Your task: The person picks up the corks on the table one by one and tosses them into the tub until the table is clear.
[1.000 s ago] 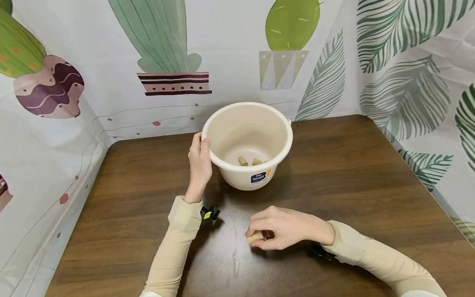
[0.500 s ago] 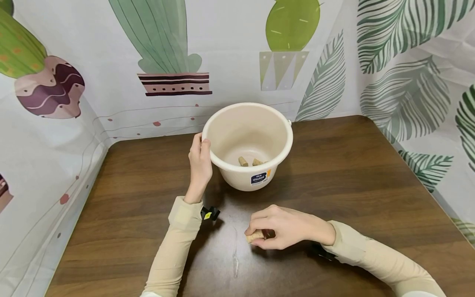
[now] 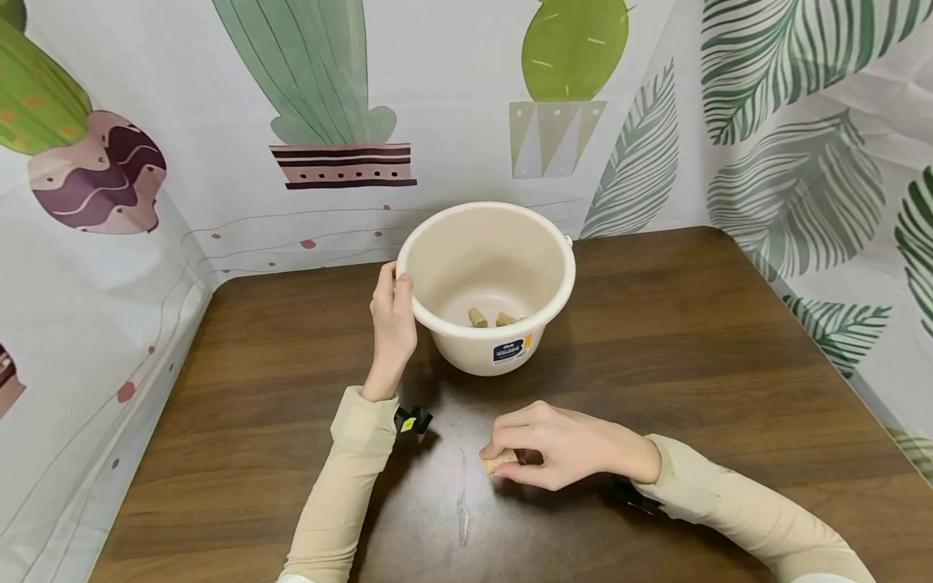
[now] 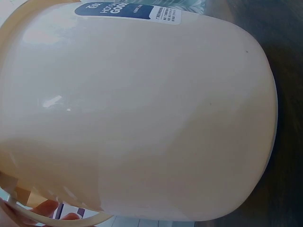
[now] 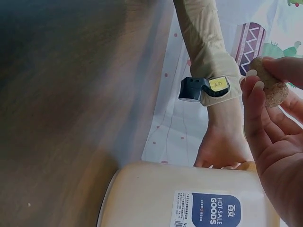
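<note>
A cream plastic bucket (image 3: pixel 466 351) stands upright near the back of the table, its label facing front. Several corks (image 3: pixel 477 317) lie on its bottom, partly cut off by the front rim. My left hand (image 3: pixel 393 324) grips the bucket's left rim, thumb on the near side; in the left wrist view the bucket's wall (image 4: pixel 142 113) fills most of the picture. In front of the bucket, my right hand (image 3: pixel 557 445) pinches a cork (image 3: pixel 499 462) between thumb and fingers. The right wrist view shows this cork (image 5: pixel 274 92) held at the fingertips, speckled and tan.
The brown wooden table (image 3: pixel 692 340) reaches back to a hanging cloth (image 3: pixel 466 121) printed with cacti and leaves. A thin clear strip or mark (image 3: pixel 462 518) shows on the tabletop left of my right hand. A black wrist camera (image 3: pixel 413 419) sits on my left wrist.
</note>
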### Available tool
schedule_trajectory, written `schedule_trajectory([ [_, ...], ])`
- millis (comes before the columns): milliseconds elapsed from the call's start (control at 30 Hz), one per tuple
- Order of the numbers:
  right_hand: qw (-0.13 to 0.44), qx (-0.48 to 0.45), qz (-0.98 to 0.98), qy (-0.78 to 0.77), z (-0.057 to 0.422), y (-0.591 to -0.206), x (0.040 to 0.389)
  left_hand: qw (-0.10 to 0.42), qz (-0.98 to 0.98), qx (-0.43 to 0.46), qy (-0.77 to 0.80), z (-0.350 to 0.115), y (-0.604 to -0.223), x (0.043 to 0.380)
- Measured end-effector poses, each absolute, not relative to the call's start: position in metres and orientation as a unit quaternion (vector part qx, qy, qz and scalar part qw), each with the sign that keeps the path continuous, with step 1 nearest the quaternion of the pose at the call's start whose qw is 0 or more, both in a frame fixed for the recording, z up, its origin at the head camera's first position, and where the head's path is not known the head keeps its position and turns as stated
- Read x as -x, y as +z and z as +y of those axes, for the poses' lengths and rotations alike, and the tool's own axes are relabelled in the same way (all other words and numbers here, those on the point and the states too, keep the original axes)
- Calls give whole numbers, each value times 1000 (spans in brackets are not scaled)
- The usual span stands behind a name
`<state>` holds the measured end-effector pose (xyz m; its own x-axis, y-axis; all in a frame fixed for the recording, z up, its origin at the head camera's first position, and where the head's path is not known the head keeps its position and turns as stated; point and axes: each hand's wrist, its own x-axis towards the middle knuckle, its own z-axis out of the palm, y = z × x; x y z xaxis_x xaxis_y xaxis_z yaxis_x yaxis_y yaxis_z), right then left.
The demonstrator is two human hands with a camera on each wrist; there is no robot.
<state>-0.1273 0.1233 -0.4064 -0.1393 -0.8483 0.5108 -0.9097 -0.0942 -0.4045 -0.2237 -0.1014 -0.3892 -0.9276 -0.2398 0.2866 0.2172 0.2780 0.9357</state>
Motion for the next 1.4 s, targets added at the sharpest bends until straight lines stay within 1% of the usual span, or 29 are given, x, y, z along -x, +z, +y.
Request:
schedule_trajectory([
  [400,53,-656,-668,347,124,-406,128,186,-778,-10,-600,-101,-388,222],
  [1033,93,-661,-657,351,124,-401,127,194,-785,-12,-588,-100,-388,223],
  [1400,94,-662,-653,356,125,-400,126,193,-785,-12,-588,-100,-387,223],
])
